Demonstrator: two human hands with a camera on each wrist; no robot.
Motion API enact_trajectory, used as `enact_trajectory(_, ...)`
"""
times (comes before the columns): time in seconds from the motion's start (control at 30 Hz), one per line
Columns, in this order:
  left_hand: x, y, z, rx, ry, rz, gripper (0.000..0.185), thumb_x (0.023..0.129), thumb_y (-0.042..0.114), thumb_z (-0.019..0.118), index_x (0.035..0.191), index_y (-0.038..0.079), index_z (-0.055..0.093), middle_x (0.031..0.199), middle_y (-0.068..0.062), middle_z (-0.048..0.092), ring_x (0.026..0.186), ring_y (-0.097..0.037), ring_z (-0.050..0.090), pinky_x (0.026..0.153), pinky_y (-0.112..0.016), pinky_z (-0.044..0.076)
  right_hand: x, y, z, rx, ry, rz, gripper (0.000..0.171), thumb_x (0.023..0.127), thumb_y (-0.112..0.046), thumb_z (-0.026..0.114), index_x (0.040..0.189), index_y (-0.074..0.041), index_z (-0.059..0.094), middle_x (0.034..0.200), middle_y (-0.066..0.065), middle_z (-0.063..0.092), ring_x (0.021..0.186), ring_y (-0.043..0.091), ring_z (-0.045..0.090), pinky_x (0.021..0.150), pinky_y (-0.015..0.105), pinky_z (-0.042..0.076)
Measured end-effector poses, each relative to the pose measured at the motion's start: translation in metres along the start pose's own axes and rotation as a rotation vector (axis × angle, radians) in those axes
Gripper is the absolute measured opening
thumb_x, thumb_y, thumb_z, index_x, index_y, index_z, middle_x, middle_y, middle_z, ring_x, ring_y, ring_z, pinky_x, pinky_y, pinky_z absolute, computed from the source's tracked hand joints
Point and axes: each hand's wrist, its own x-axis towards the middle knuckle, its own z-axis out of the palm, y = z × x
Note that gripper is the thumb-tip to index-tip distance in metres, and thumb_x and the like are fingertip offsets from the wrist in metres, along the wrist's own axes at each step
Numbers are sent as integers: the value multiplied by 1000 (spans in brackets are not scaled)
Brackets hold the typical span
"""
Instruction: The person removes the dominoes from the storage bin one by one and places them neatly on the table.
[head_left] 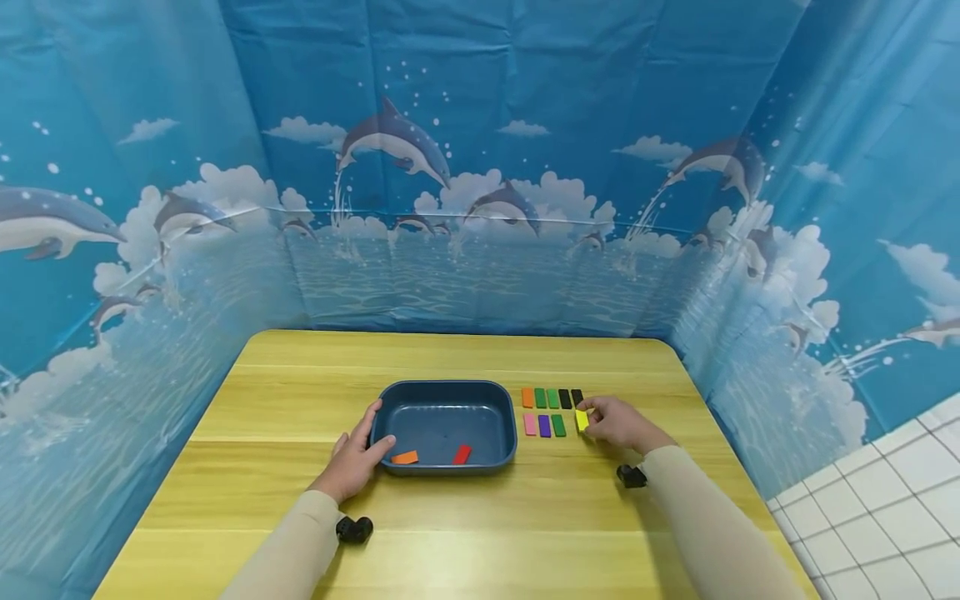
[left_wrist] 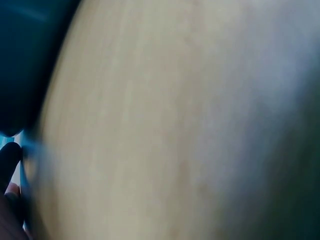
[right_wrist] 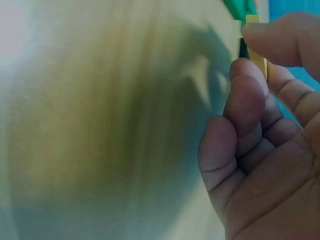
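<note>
My right hand (head_left: 617, 422) pinches a yellow block (head_left: 582, 421) between thumb and fingers, at the right end of the near row of blocks. In the right wrist view the same yellow block (right_wrist: 257, 47) shows edge-on under the thumb, the other fingers curled beside it. On the left, my left hand (head_left: 354, 460) holds the left side of a dark blue basin (head_left: 442, 385), its thumb over the rim and the fingers along the outside. An orange block (head_left: 405, 457) and a red block (head_left: 462, 454) lie in the basin. Blur hides most of the left wrist view.
Right of the basin, the far row has an orange block (head_left: 528, 397), green blocks (head_left: 552, 398) and black blocks (head_left: 566, 399). The near row has a pink block (head_left: 530, 425), a purple block (head_left: 544, 426) and a green block (head_left: 558, 425). A dolphin-print curtain (head_left: 450, 275) surrounds the wooden table (head_left: 480, 533).
</note>
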Motion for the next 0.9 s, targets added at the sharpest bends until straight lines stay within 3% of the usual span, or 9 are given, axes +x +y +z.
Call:
enact_trajectory(0.27, -1, -1, 0, 1, 1, -7, 75, 112, 42, 47, 171, 33, 2, 178, -11, 10, 163, -41, 18, 128, -64, -14, 6, 3, 15, -64, 42, 10, 52, 91, -6, 69, 143, -2, 60, 85, 5, 56, 66, 16, 45, 63, 31, 39)
enact_trajectory(0.63, 1, -4, 0, 3, 6, -9, 75, 112, 41, 48, 171, 33, 2, 179, -11, 10, 162, -42, 19, 128, -64, -15, 7, 3, 19, -82, 41, -8, 56, 92, -8, 69, 147, -4, 59, 84, 4, 58, 65, 15, 45, 62, 30, 38)
enact_trajectory(0.9, 0, 1, 1, -9, 6, -37, 75, 111, 41, 51, 171, 33, 6, 179, -10, 11, 162, -45, 19, 128, -64, -15, 6, 9, 23, -8, 36, 17, 56, 94, -10, 72, 148, -7, 59, 79, 4, 56, 62, 16, 44, 60, 30, 39)
